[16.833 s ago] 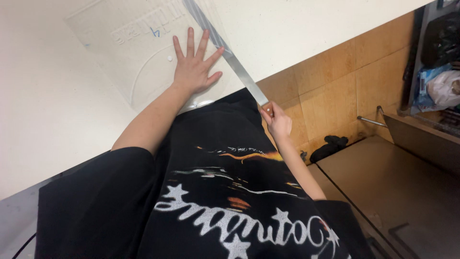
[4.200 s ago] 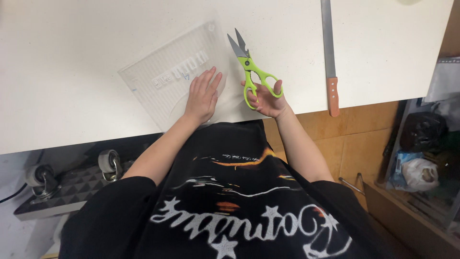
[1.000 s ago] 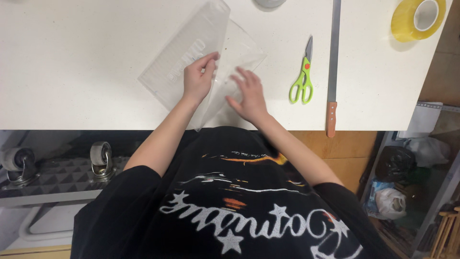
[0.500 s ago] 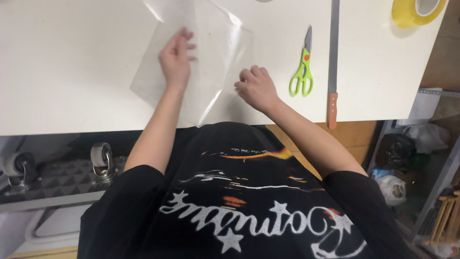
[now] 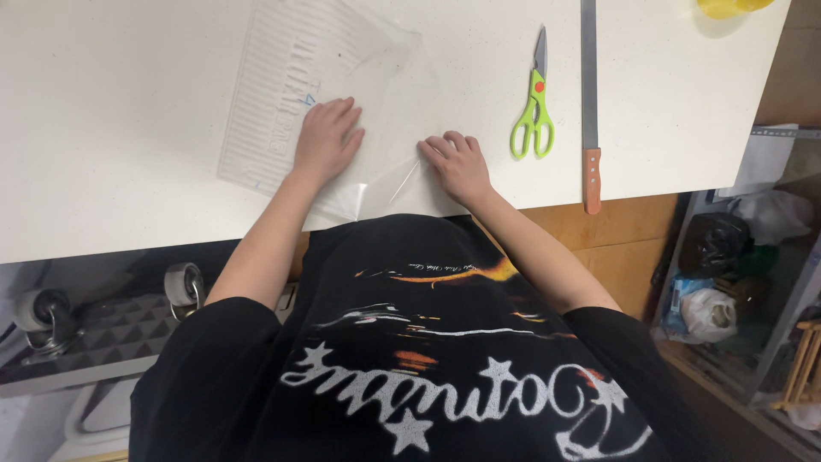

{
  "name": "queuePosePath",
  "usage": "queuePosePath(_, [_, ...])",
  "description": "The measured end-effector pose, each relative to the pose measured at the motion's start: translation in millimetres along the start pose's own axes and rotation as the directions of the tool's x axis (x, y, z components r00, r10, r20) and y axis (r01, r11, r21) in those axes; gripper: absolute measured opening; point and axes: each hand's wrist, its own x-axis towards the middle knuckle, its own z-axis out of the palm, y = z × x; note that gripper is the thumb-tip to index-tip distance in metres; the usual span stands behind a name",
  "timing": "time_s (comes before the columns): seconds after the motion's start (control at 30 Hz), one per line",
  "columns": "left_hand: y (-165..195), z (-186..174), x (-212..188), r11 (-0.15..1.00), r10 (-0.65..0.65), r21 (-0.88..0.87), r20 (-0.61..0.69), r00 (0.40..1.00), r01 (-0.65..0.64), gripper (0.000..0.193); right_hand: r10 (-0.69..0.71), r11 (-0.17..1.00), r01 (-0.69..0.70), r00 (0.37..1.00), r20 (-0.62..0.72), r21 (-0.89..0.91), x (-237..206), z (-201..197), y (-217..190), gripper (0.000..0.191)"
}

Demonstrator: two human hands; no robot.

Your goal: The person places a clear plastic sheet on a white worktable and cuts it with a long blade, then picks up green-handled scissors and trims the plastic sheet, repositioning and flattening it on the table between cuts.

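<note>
Clear plastic sheet (image 5: pixel 376 103) is lying flat on the white table (image 5: pixel 128 128), near its front edge, w/ a ribbed, see-through board (image 5: pixel 274 94) partly under it on the left. Sheet is glossy, almost invisible; edges and a diagonal crease near the bottom corner are catching light. Left hand (image 5: pixel 325 141) is pressing down on the sheet, palm flat, fingers spread, gripping nothing. Right hand (image 5: pixel 460 162) is resting on the sheet's right part, fingers loosely curled, fingertips touching it, not grasping. Green scissors (image 5: pixel 534 115) are lying closed just right of the sheet, beside a long knife (image 5: pixel 590 94) w/ wooden handle overhanging the table edge. Yellow tape roll (image 5: pixel 727 7) is sitting at the far right corner, cut off by frame.
</note>
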Motion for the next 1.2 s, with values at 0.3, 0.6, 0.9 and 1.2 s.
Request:
queuePosePath(0.3, [21.3,30.3,-16.1,0.943,0.219,0.155,0.380,0.899,-0.295,0.059,0.103,0.994,-0.100,0.988,0.114,-0.039,18.2,-5.3,10.6,0.064])
queuePosePath(0.6, [46.7,55.3,20.1,0.915,0.109,0.340,0.317,0.942,-0.220,0.063,0.506,0.827,-0.431,0.851,-0.144,0.360,-3.5,1.7,52.3,0.051])
queuePosePath(0.9, [54.2,51.6,55.6,0.918,-0.074,0.392,0.329,0.941,-0.065,0.068,0.903,0.427,-0.869,0.393,-0.174,0.250,-81.1,-14.0,115.4,0.079])
queuePosePath(1.2, [19.1,23.3,45.8,0.896,-0.089,0.442,0.267,0.960,-0.040,0.080,0.893,0.404,-0.852,0.447,0.059,0.333,-143.8,-1.1,125.6,0.050])
